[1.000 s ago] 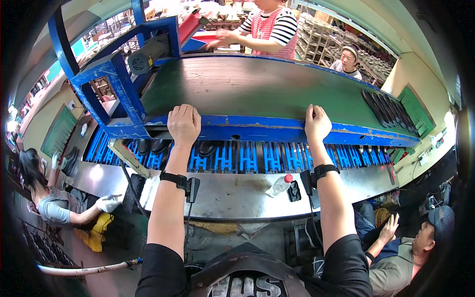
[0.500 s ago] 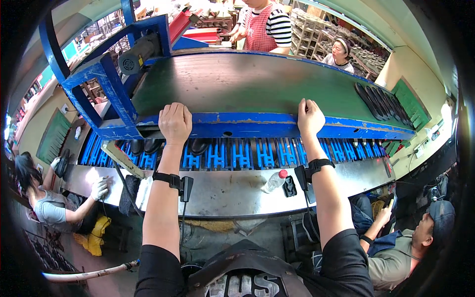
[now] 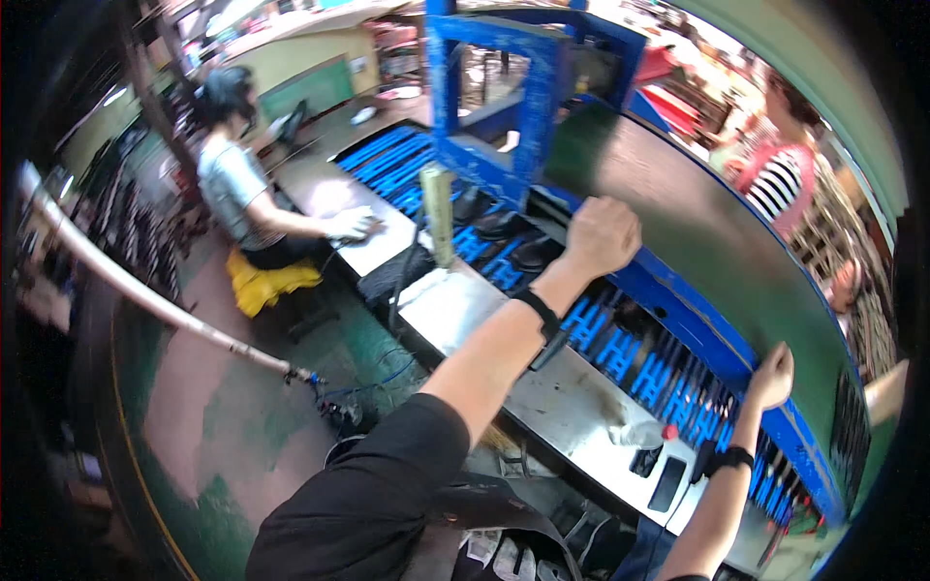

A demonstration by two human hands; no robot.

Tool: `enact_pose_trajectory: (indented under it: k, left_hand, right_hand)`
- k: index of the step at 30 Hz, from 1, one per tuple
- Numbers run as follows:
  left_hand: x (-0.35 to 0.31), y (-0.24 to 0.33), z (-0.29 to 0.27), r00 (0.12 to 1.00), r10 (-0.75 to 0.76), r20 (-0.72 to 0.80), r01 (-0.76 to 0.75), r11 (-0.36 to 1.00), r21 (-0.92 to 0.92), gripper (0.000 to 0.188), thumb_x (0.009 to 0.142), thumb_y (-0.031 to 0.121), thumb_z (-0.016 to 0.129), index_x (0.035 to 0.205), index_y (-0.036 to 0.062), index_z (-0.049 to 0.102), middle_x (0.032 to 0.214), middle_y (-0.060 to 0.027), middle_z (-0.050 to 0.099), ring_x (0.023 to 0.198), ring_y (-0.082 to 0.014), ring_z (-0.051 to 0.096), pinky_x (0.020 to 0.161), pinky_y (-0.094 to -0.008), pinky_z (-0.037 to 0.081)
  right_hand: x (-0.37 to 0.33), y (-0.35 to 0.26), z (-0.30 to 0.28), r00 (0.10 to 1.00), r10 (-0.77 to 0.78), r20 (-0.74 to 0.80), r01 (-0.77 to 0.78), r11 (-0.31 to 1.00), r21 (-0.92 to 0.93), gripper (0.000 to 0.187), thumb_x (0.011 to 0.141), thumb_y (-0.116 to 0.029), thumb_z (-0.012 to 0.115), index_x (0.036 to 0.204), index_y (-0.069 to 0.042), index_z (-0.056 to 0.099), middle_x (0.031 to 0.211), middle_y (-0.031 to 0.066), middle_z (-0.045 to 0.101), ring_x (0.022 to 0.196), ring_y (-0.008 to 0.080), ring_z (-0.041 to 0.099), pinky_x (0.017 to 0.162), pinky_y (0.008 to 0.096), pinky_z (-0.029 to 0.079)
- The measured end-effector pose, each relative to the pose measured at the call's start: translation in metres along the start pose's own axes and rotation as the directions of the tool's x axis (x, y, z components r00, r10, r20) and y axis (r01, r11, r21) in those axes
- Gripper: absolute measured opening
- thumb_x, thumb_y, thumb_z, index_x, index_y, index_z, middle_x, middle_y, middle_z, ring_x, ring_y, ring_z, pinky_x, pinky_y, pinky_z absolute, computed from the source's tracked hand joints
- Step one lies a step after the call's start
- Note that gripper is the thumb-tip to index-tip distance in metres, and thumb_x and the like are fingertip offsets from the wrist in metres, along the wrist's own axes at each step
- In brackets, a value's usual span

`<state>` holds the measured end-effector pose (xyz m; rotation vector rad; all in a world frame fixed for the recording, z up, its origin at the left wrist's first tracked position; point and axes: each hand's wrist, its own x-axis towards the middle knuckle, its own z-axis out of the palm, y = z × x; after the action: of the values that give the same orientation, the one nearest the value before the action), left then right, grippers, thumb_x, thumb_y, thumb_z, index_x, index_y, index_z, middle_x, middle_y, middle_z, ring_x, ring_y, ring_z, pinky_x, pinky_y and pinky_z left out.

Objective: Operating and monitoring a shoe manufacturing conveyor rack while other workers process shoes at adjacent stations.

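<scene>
My left hand (image 3: 605,234) is closed in a fist at the blue front rail (image 3: 678,324) of the raised belt. Farther right along the same rail, my right hand (image 3: 772,376) is also curled closed. No object shows in either fist. The belt's green surface (image 3: 717,242) stretches away behind the rail. Below it runs a lower conveyor (image 3: 620,349) with blue bars. Several black shoes (image 3: 499,225) stand there, left of and below my left hand. Dark straps circle both my wrists.
A clear bottle (image 3: 639,433) and a phone (image 3: 667,484) lie on the metal ledge near my right forearm. Dark soles (image 3: 850,436) rest at the belt's right end. A gloved co-worker (image 3: 232,174) sits left. A pale hose (image 3: 165,290) hangs across the left side.
My view has swung to the left and tilted, bringing the left co-worker and floor further in. Both fists remain at the rail. A phone now shows by the bottle.
</scene>
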<state>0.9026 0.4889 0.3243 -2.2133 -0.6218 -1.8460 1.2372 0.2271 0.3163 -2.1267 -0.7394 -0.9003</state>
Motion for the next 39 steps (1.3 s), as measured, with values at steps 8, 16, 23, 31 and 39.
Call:
enact_pose_trajectory:
  k: [8,16,23,31,39]
  left_hand:
    - [0.0,0.0,0.005,1.0,-0.01,-0.011,0.01,1.0,-0.027,0.011,0.074,0.011,0.068,0.069,0.0085,0.059,0.072,-0.0054,0.054,0.071,-0.0245,0.054,0.065,-0.0379,0.042]
    - [0.0,0.0,0.0,1.0,0.0,-0.026,-0.001,1.0,-0.02,0.012,0.074,0.012,0.068,0.069,0.0087,0.058,0.072,-0.0045,0.053,0.072,-0.0239,0.053,0.066,-0.0372,0.042]
    - [0.002,0.006,0.014,0.999,0.01,0.037,-0.012,0.998,0.06,0.015,0.077,0.017,0.065,0.065,0.0108,0.058,0.068,-0.0067,0.056,0.066,-0.0279,0.057,0.062,-0.0424,0.044]
    - [0.006,-0.003,-0.001,0.997,0.042,0.068,-0.041,0.999,-0.013,0.01,0.081,0.008,0.065,0.072,0.0053,0.061,0.073,-0.0071,0.059,0.071,-0.0272,0.058,0.064,-0.04,0.044]
    - [0.004,-0.001,0.002,0.993,0.06,0.101,-0.063,0.998,0.025,0.01,0.084,0.008,0.063,0.075,0.0055,0.061,0.076,-0.0072,0.059,0.073,-0.0279,0.058,0.065,-0.0399,0.044]
  right_hand:
    - [0.011,0.024,0.011,0.998,-0.012,0.06,0.021,0.988,-0.152,0.046,0.1,-0.048,0.053,0.105,-0.008,0.075,0.098,0.0144,0.074,0.081,0.0366,0.069,0.067,0.0471,0.053]
    - [0.011,0.026,0.012,0.998,-0.008,0.067,0.019,0.987,-0.161,0.046,0.1,-0.049,0.052,0.103,-0.01,0.076,0.095,0.0144,0.073,0.079,0.0366,0.069,0.066,0.0483,0.051]
    - [0.003,0.02,0.004,0.998,0.063,-0.031,-0.062,0.998,0.029,0.038,0.098,-0.043,0.058,0.102,-0.009,0.075,0.098,0.0146,0.073,0.085,0.036,0.069,0.075,0.043,0.053]
    - [-0.002,-0.037,-0.012,0.995,-0.042,-0.094,0.042,0.999,0.003,0.037,0.096,-0.029,0.06,0.067,-0.006,0.057,0.069,0.0109,0.059,0.058,0.0326,0.057,0.054,0.0422,0.044]
    - [-0.003,-0.041,-0.02,0.99,-0.071,-0.119,0.073,0.997,0.015,0.033,0.094,-0.024,0.062,0.067,-0.006,0.055,0.07,0.0106,0.059,0.06,0.0335,0.058,0.054,0.0428,0.044]
